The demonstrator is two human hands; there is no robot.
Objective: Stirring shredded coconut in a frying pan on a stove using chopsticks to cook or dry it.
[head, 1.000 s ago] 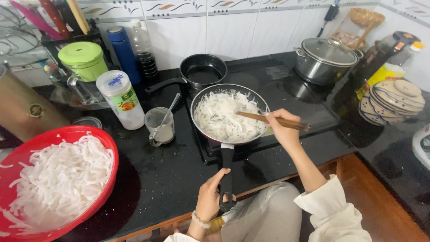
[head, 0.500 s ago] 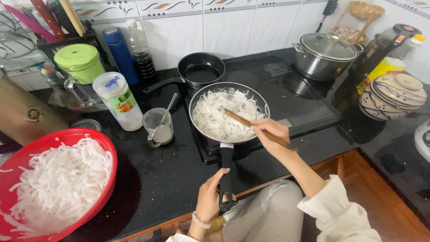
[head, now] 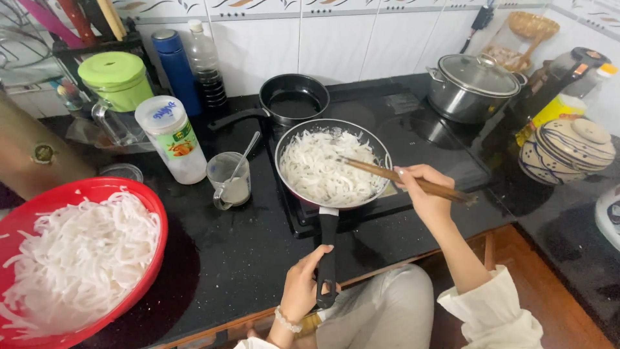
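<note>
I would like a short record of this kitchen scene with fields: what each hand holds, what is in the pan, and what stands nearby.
left hand: the left hand grips the black pan handle
right hand: the right hand holds wooden chopsticks, tips in the pan
pan: the frying pan on the cooktop holds white noodle strips
left of pan: glass cup with spoon, white plastic jar
near left: red bowl full of the same white strips
behind: empty black pan, lidded steel pot
</note>
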